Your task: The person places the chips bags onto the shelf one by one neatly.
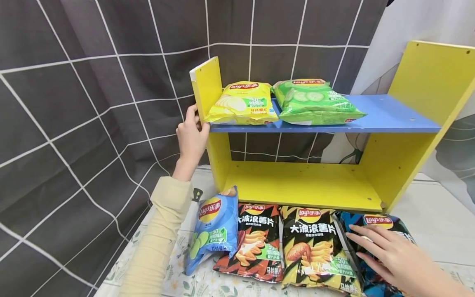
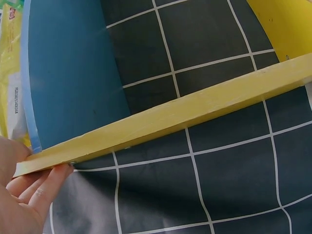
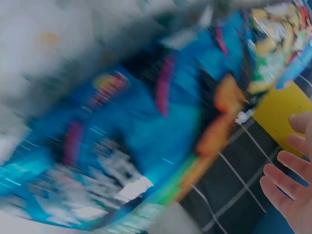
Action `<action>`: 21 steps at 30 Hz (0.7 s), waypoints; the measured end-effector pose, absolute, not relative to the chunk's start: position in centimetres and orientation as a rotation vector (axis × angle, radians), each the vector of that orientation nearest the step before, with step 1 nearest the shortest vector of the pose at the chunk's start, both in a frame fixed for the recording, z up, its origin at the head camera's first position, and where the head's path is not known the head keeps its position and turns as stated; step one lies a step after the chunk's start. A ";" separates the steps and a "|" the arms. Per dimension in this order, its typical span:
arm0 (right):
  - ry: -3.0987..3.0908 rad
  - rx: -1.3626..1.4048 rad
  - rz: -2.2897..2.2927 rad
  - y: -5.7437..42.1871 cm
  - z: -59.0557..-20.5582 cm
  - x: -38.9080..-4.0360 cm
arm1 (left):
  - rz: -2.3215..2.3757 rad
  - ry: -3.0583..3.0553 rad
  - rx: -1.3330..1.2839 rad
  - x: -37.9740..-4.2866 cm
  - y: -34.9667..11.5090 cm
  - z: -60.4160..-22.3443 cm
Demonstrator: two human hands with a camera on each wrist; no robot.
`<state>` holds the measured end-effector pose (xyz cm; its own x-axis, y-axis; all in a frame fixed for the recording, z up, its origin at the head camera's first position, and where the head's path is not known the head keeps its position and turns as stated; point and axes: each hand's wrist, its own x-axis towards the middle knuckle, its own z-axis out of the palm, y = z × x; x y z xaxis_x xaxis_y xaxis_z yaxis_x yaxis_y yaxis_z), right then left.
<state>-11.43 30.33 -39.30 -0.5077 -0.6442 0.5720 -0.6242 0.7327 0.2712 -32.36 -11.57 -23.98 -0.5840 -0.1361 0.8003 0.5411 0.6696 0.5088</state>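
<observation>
My left hand (image 1: 193,136) grips the front edge of the yellow side panel (image 1: 208,88) of a small shelf. In the left wrist view the thumb and fingers lie on opposite faces of that panel (image 2: 161,117). My right hand (image 1: 397,258) is over a dark blue bag of chips (image 1: 395,224), its fingers extended and spread. Motion blurs this blue bag (image 3: 141,122) in the right wrist view; the hand (image 3: 292,175) appears apart from it there. A yellow bag (image 1: 245,103) and green bags of chips (image 1: 315,103) lie on the blue shelf board (image 1: 393,111).
In front of the shelf lie a light blue bag (image 1: 213,227), a red-black bag (image 1: 256,243) and a yellow-black bag (image 1: 315,247) on a flowered tablecloth (image 1: 219,284). The yellow bottom board (image 1: 297,181) is behind them. A dark checked curtain (image 1: 92,144) hangs at the back and left.
</observation>
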 end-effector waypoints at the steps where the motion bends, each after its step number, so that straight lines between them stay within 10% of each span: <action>1: -2.277 0.950 -0.064 30.6 -39.7 -11.2 | -0.961 -1.996 -0.314 -32.4 -11.6 -24.0; 21: -2.322 0.976 -0.198 35.6 -44.0 -8.3 | -0.946 -2.002 -0.311 -32.5 -11.5 -24.0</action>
<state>-8.29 35.63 -43.99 -0.5454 -0.6904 0.4753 -0.5997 0.7176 0.3541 -32.52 -11.52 -23.97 -0.5854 -0.1315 0.8000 0.5344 0.6794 0.5028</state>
